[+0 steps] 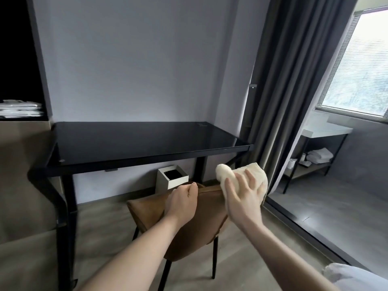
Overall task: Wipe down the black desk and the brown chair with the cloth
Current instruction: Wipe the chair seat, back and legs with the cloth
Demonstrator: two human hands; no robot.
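No legible text, labels, brands, numbers or signs anywhere in view
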